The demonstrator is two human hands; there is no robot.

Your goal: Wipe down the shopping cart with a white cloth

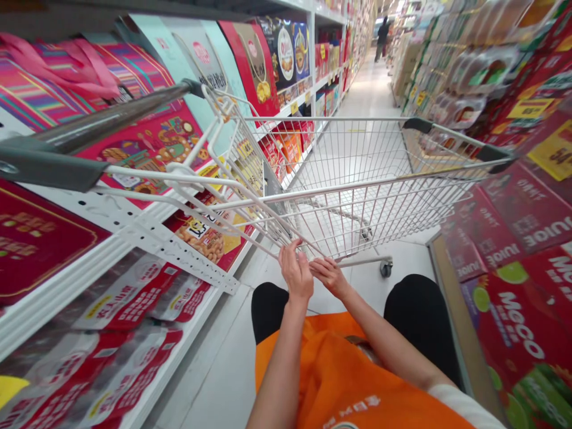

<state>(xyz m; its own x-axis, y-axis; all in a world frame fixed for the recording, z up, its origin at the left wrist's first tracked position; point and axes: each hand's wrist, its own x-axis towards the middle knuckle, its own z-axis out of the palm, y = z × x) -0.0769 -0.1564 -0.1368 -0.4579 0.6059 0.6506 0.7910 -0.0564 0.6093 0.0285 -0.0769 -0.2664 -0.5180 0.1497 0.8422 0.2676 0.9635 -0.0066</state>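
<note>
A wire shopping cart (357, 179) stands in front of me in a shop aisle, with nothing in its basket. Its grey handle bar (89, 128) passes up at the left, close to the camera. My left hand (295, 274) reaches to the lower rear wires of the basket, fingers curled on the wire. My right hand (329, 275) lies just beside it, fingers bent and touching the same low edge of the cart. I crouch low; an orange apron (339, 381) and black trousers show below my arms.
Shelves of red and pink gift boxes and packets (134, 143) line the left. Stacked red juice cartons (522, 286) crowd the right. A cart wheel (386, 267) rests on the pale floor. Far down the aisle a person (382, 37) stands.
</note>
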